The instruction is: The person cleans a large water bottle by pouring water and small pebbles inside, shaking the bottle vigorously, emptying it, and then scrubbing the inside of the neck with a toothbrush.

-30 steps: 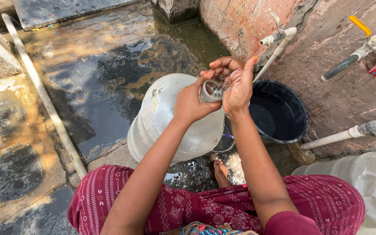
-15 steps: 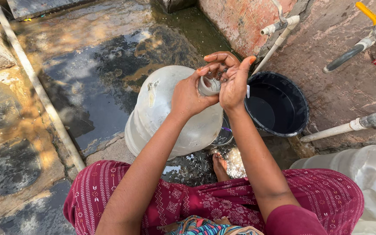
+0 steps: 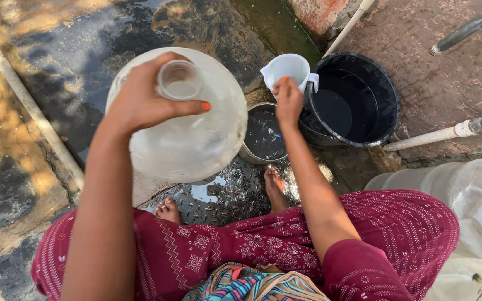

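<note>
My left hand (image 3: 140,103) grips the open neck of a large translucent water jug (image 3: 202,139), which is tilted up toward me above the wet floor. My right hand (image 3: 288,101) has its fingers curled on the near wall of a white plastic mug (image 3: 287,67) that sits beside a black bucket (image 3: 387,83). A steel bowl (image 3: 248,151) with water in it stands on the ground between the jug and the bucket, just beyond my bare feet (image 3: 276,188).
The black bucket holds dark water and stands against a rough brick wall. White pipes (image 3: 436,135) run along the wall at right, and another large translucent container (image 3: 464,195) lies at lower right. A thin pipe (image 3: 23,95) crosses the wet concrete at left.
My right hand has left the jug's mouth and gone across to the white mug. The left hand keeps its hold on the neck, and the view has come closer.
</note>
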